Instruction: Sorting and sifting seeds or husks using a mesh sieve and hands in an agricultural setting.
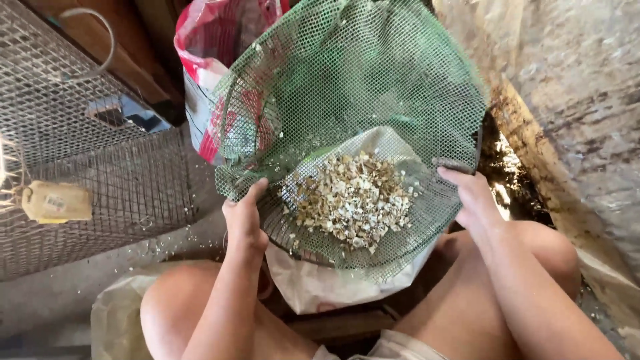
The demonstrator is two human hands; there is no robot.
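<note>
A round green plastic mesh sieve (373, 100), tilted, holds a pile of pale crumbled chips (353, 200). The left hand (245, 217) and right hand (475, 197) are each closed around its rim. Below the sieve, a white sack (320, 283); left of it, wire cages (80, 147) on grey concrete floor (60, 293).

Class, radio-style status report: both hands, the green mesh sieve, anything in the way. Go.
Left hand and right hand gripping green mesh sieve rims. Pale chips heaped inside. White sack underneath. Nothing blocking.
</note>
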